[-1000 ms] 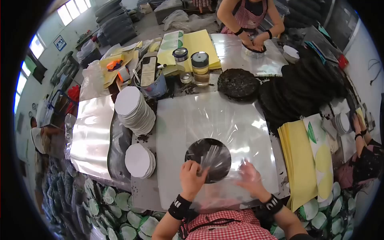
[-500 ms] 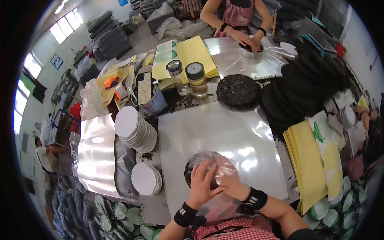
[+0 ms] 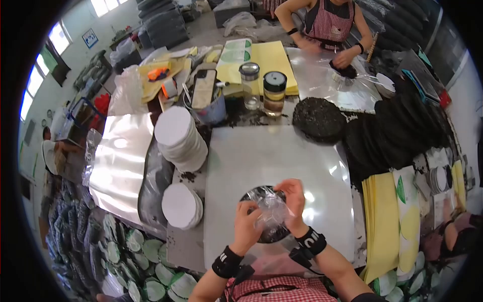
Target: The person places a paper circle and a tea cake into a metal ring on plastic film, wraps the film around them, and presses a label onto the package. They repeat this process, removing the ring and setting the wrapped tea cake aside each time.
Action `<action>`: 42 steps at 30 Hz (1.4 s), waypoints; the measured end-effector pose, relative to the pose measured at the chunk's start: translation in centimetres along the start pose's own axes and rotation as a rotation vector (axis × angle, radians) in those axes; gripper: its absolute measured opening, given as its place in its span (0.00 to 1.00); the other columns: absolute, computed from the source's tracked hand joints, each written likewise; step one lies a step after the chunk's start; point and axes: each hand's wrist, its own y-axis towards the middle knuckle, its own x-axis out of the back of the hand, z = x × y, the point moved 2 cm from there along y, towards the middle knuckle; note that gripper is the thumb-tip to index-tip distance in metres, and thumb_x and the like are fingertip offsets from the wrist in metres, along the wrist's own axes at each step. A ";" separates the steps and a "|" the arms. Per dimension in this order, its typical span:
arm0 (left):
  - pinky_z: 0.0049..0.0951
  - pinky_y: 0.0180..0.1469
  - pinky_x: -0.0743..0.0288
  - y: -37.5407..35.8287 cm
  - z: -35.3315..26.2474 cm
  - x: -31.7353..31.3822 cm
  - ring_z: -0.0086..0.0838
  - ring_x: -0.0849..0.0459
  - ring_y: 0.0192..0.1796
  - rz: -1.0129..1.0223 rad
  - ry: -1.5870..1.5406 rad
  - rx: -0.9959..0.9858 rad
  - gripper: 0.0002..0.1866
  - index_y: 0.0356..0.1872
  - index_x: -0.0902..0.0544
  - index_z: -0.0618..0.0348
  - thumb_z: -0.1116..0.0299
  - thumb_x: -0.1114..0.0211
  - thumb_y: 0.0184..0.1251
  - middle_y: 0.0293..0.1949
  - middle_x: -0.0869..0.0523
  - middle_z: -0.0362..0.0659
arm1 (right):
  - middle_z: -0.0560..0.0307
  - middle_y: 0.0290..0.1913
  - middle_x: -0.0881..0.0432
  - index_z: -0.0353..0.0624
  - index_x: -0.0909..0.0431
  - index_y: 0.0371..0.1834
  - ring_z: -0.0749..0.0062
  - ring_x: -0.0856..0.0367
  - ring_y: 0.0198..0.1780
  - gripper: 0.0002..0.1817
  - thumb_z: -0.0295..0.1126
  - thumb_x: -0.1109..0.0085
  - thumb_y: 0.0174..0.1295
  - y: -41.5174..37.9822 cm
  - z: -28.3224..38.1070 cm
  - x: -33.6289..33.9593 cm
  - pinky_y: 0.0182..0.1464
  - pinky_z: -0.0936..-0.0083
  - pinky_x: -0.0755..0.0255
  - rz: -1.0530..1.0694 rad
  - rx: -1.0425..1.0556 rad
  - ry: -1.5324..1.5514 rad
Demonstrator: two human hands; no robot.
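A dark round pressed cake (image 3: 262,193) lies near the front of the grey sheet stack (image 3: 251,156), wrapped in clear crinkled film (image 3: 271,207). My left hand (image 3: 245,226) grips the cake's near left edge, fingers curled over the film. My right hand (image 3: 293,199) pinches the gathered film over the cake's right side. Both wrists wear black bands. The film is bunched on top of the cake between the two hands.
Two stacks of white paper discs (image 3: 178,135) (image 3: 181,205) stand to the left. A bare dark cake (image 3: 318,118) and piled cakes (image 3: 392,131) lie at the right, yellow wrappers (image 3: 390,211) beside them. Two jars (image 3: 274,93) stand behind. Another person (image 3: 334,30) works opposite.
The flat film sheet has been gathered up over the cake. My hands moved from pressing on the spread film to holding the bunched film on top of the cake.
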 end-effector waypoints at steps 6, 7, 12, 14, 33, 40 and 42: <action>0.51 0.73 0.40 -0.5 1.0 -0.7 0.52 0.31 0.69 -0.167 -0.102 0.111 0.43 0.69 0.34 0.65 0.64 0.25 0.51 0.64 0.27 0.56 | 0.40 0.61 0.20 0.33 0.21 0.58 0.45 0.26 0.70 0.17 0.23 0.49 0.67 -6.7 3.5 -0.6 0.69 0.58 0.30 0.355 0.240 -0.801; 0.52 0.74 0.42 0.2 -0.1 0.3 0.53 0.33 0.71 -0.040 -0.039 0.006 0.43 0.70 0.34 0.65 0.64 0.25 0.52 0.67 0.29 0.56 | 0.40 0.61 0.20 0.32 0.22 0.59 0.46 0.26 0.69 0.18 0.23 0.48 0.66 -6.2 4.1 -0.2 0.69 0.58 0.29 0.425 0.253 -0.822; 0.56 0.79 0.52 -0.2 -1.7 0.8 0.54 0.41 0.79 0.340 0.324 -0.177 0.46 0.74 0.37 0.68 0.62 0.26 0.55 0.76 0.37 0.59 | 0.43 0.58 0.18 0.32 0.21 0.57 0.50 0.20 0.63 0.21 0.24 0.42 0.60 -6.3 6.9 0.3 0.61 0.61 0.23 0.566 0.369 -1.094; 0.56 0.78 0.51 -0.2 -1.5 0.0 0.55 0.41 0.79 0.331 0.395 -0.169 0.43 0.73 0.36 0.70 0.65 0.28 0.57 0.76 0.37 0.60 | 0.47 0.49 0.15 0.36 0.18 0.47 0.54 0.14 0.51 0.14 0.26 0.41 0.57 -6.1 7.1 0.8 0.49 0.63 0.18 0.563 0.387 -1.133; 0.56 0.79 0.55 1.6 -2.2 -1.0 0.54 0.46 0.81 0.586 0.550 -0.167 0.50 0.73 0.36 0.72 0.40 0.33 0.62 0.78 0.41 0.63 | 0.47 0.52 0.13 0.34 0.15 0.46 0.52 0.13 0.52 0.13 0.27 0.34 0.59 -4.9 14.3 45.9 0.51 0.64 0.18 -0.338 0.464 -2.134; 0.57 0.79 0.54 1.6 -2.2 -0.9 0.54 0.46 0.81 0.543 0.516 -0.223 0.50 0.74 0.38 0.72 0.41 0.34 0.64 0.78 0.41 0.62 | 0.44 0.48 0.12 0.34 0.15 0.47 0.52 0.13 0.49 0.12 0.25 0.37 0.60 -4.0 16.5 43.8 0.50 0.63 0.18 -0.126 0.464 -2.137; 0.56 0.79 0.54 1.3 -1.9 -0.9 0.54 0.47 0.81 0.526 0.501 -0.236 0.50 0.75 0.39 0.72 0.41 0.33 0.64 0.78 0.42 0.63 | 0.44 0.42 0.12 0.36 0.16 0.42 0.51 0.12 0.44 0.09 0.27 0.40 0.61 -3.7 15.9 44.6 0.46 0.62 0.18 -0.057 0.593 -2.248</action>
